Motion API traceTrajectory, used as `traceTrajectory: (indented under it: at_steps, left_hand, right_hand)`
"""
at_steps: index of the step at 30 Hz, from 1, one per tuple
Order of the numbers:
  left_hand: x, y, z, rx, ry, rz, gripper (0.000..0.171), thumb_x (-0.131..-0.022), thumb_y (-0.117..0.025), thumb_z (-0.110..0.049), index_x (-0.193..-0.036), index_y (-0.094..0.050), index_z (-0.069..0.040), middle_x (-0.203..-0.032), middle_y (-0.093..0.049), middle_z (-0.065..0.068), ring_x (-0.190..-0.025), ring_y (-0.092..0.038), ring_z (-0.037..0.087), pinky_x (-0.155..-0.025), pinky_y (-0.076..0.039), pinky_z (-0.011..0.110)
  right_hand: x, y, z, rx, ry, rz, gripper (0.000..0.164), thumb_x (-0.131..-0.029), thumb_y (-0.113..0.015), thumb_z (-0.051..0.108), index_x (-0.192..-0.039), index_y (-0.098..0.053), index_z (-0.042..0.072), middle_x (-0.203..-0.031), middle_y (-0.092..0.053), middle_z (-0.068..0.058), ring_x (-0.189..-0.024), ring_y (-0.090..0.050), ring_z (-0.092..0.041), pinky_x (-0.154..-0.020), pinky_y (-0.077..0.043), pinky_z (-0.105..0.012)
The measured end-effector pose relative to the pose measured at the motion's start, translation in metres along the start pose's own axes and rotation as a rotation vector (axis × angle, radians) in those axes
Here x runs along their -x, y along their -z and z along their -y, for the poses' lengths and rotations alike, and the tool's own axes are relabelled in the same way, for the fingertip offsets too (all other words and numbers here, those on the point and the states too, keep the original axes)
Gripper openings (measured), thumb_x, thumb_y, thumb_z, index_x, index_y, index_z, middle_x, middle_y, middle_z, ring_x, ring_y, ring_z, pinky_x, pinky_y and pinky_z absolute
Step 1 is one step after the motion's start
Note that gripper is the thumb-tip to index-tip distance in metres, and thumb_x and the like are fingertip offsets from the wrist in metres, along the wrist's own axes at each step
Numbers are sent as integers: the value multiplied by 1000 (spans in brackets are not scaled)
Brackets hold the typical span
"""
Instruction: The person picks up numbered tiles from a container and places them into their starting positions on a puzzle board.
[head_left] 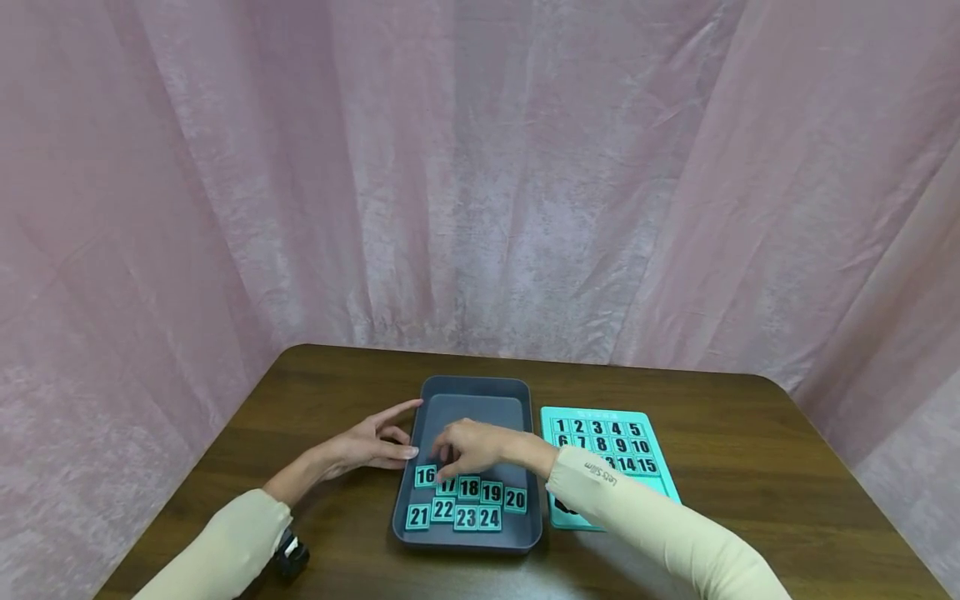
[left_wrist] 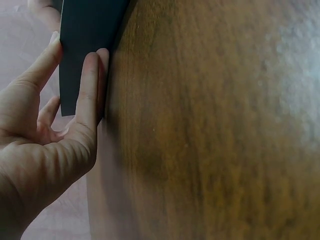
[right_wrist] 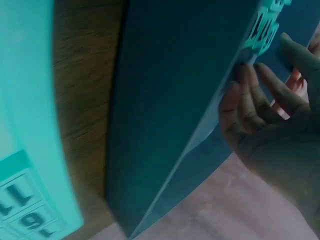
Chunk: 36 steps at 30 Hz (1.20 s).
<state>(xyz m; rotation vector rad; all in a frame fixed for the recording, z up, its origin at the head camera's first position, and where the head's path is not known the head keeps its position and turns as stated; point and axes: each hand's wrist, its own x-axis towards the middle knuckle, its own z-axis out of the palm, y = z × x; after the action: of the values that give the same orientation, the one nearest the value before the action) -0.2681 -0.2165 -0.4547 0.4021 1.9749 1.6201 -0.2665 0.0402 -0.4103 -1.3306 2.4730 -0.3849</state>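
A dark grey rectangular tray lies on the table. In its near half are teal number tiles, with 16 at the left and 21 below it. My left hand is at the tray's left side, its extended fingers touching the outer wall in the left wrist view. Over the tray, my right hand reaches in from the right, fingers bent loosely and thumb apart. Its fingertips are close above tiles 16 and 17, partly covering 17. No tile shows between them in the right wrist view.
Right of the tray lies a teal number board with rows of numbers, partly hidden under my right sleeve. The brown wooden table has rounded far corners. Pink curtains hang behind it.
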Motion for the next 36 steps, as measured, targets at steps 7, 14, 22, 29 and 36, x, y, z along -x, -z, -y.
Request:
traceTrajectory:
  at_steps: [7, 14, 22, 29, 36]
  left_hand:
    - [1, -2, -1, 25, 7, 5, 94, -93, -77, -15, -165, -17, -24, -111, -61, 10, -106, -68, 18, -98, -59, 42]
    - [1, -3, 0, 23, 2, 5, 95, -93, -77, -15, -165, -16, -24, -110, -60, 10, -105, -68, 19, -98, -59, 42]
    - [0, -3, 0, 25, 11, -9, 95, -92, -78, -15, -165, -19, -26, -111, -59, 11, -105, -67, 21, -98, -59, 43]
    - [0, -3, -1, 3, 14, -26, 95, -91, -79, -16, -165, -20, -26, -112, -59, 12, -106, -66, 21, -98, -59, 44]
    - [1, -3, -1, 3, 18, -27, 95, -91, -79, -17, -165, -20, -26, -112, -59, 12, -106, -67, 22, -99, -59, 44]
  right_hand:
    - [-4, -13, 16, 198, -102, -22, 44, -91, -76, 47, -126, -72, 20, -119, -67, 3, -99, -65, -5, -81, -56, -20]
    - [-4, -12, 17, 206, -99, -55, 35, -90, -79, 41, -119, -76, 20, -108, -68, 7, -89, -62, 0, -73, -53, -16]
    - [2, -6, 16, 240, -40, -53, 32, -91, -78, 42, -116, -78, 21, -107, -75, 8, -86, -65, 3, -71, -54, -13]
    - [11, -2, 11, 188, 8, -82, 30, -91, -78, 38, -115, -78, 20, -99, -78, 8, -77, -64, 8, -66, -52, -9]
    - [29, 7, 1, 47, 63, -69, 28, -94, -75, 32, -117, -77, 17, -91, -76, 7, -69, -59, 9, -64, -49, -9]
